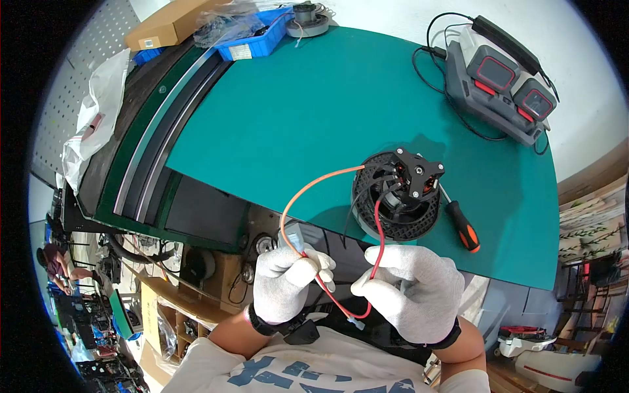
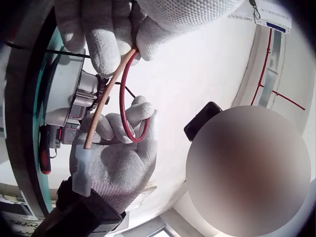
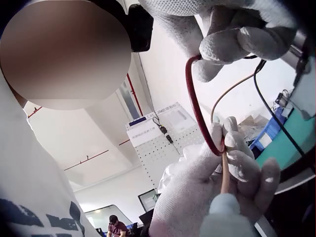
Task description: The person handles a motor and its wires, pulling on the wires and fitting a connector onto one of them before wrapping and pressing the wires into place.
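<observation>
Both hands wear white gloves. In the head view my left hand (image 1: 285, 281) pinches the orange wire (image 1: 308, 185) and the red wire (image 1: 335, 299) together between thumb and fingers. My right hand (image 1: 419, 291) pinches the red wire farther along, its fingers bent. The red wire loops down between the hands. A translucent connector (image 1: 356, 322) hangs low between them, on the orange wire's end (image 2: 101, 111) in the left wrist view. Another pale connector (image 1: 295, 242) is beside my left fingers. Both wires run to a black round motor unit (image 1: 397, 226) on the table.
A black and orange screwdriver (image 1: 464, 228) lies right of the motor unit on the green tabletop (image 1: 295, 111). A battery charger with cables (image 1: 488, 98) stands at the back right. At the back left are a blue bin (image 1: 265, 42), a cardboard box (image 1: 170, 26) and another motor part (image 1: 308, 25).
</observation>
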The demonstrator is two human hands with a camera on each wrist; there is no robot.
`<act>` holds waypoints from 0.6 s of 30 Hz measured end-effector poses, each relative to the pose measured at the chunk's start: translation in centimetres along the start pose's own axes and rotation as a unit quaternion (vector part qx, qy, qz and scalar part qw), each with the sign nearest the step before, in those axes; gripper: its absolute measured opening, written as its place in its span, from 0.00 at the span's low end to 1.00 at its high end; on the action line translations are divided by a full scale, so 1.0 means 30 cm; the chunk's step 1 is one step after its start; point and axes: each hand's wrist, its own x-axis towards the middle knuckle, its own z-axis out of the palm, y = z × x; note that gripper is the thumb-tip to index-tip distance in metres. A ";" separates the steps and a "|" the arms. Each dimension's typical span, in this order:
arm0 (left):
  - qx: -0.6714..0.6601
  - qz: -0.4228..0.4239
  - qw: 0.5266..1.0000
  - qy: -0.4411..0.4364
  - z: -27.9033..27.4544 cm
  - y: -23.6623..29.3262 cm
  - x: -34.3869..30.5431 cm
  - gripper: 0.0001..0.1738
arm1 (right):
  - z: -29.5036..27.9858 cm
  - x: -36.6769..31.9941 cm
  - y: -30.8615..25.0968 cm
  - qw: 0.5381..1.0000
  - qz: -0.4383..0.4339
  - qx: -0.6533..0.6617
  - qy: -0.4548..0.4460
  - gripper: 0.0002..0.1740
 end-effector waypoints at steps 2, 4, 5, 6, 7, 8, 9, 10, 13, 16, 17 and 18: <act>0.028 -0.003 1.000 0.007 0.007 0.004 0.002 0.21 | 0.003 0.000 0.006 1.000 -0.003 0.001 -0.005 0.20; 0.028 0.003 1.000 0.013 0.012 0.005 0.002 0.21 | 0.011 0.000 0.015 0.999 -0.029 0.016 0.001 0.20; 0.028 0.003 1.000 0.014 0.012 0.004 0.002 0.21 | 0.010 0.001 0.014 0.999 -0.029 0.017 0.000 0.20; 0.023 0.000 1.000 0.015 0.012 0.003 0.002 0.21 | 0.007 0.002 0.011 0.999 -0.040 0.002 -0.006 0.20; 0.019 -0.002 1.000 0.015 0.011 0.003 0.003 0.21 | 0.006 0.004 0.010 0.999 -0.052 -0.013 -0.011 0.20; 0.020 0.000 1.000 0.016 0.005 0.000 0.002 0.21 | 0.008 0.005 0.012 0.998 -0.053 -0.012 -0.012 0.20; -0.005 0.001 1.000 0.005 -0.006 -0.006 -0.001 0.17 | 0.011 0.005 0.016 0.998 -0.060 -0.006 -0.013 0.21; -0.030 0.002 1.000 -0.005 -0.014 -0.010 -0.002 0.13 | 0.013 0.006 0.019 0.998 -0.067 0.000 -0.015 0.21; -0.027 0.004 1.000 0.002 -0.020 -0.015 -0.004 0.13 | 0.011 0.017 -0.008 0.997 -0.070 -0.023 -0.027 0.20; -0.011 -0.002 1.000 0.021 -0.031 -0.018 0.001 0.14 | 0.014 0.017 0.004 0.996 -0.084 -0.034 -0.022 0.20; -0.008 0.000 1.000 0.021 -0.034 -0.017 0.002 0.14 | 0.015 0.016 0.010 0.995 -0.087 -0.032 -0.021 0.20; 0.002 -0.010 1.000 0.028 -0.036 -0.016 0.002 0.16 | 0.015 0.013 0.016 0.995 -0.089 -0.035 -0.023 0.20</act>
